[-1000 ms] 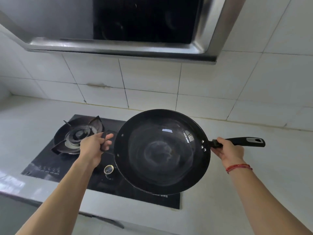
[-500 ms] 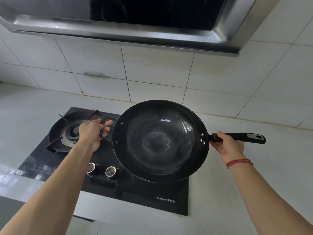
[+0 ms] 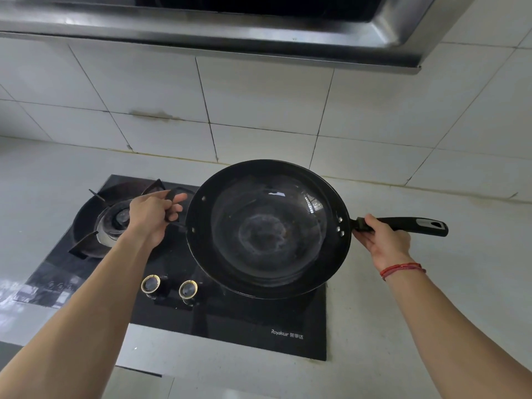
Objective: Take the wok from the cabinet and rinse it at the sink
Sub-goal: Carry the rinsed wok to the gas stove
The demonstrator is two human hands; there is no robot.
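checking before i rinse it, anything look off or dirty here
The wok has a pale, cloudy ring on its worn bottom, and a brownish stain runs along the tiled wall behind the burner. Nothing looks spilled or broken.

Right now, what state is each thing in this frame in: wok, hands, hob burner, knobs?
Black round metal wok: upright, empty, held over the right side of the black glass hob.
Left hand: grips the wok's small loop handle.
Right hand: grips the long black handle near the rim.
Left gas burner: uncovered, no flame visible.
Two brass-ringed knobs: setting unreadable.
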